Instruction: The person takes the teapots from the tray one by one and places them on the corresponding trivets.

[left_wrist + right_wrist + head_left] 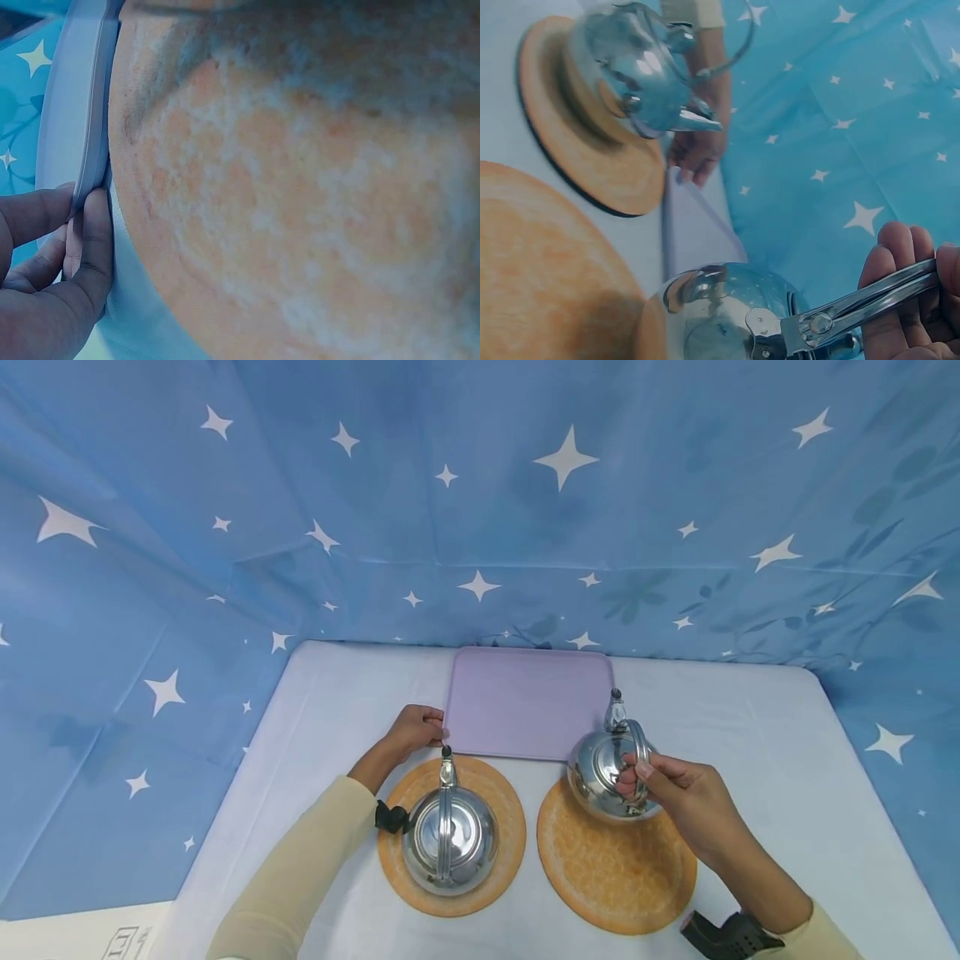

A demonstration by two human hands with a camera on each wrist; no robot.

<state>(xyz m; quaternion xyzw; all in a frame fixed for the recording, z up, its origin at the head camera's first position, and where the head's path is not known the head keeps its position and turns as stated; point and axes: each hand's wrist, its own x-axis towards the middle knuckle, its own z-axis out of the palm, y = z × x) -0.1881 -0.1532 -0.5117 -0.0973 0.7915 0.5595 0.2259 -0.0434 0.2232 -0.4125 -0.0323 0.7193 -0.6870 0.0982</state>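
Observation:
My left hand (417, 728) pinches the near left corner of a lilac tray (532, 702) between thumb and fingertips; the left wrist view shows the tray's rim (96, 112) in that pinch. With curled fingers my right hand (690, 797) grips the handle of a shiny steel kettle (588, 777). That kettle overlaps the far part of the right round mat (618, 885) and the tray's near right corner, spout pointing away. Whether its base touches anything is hard to tell. A second, similar kettle (480, 843) stands on the left round mat (513, 802), its handle upright.
A white cloth covers the table (772, 735). Behind and beside it hangs a blue curtain (510, 518) with white stars. The tray lies at the table's back edge. A pale printed sheet (82, 935) shows at the lower left.

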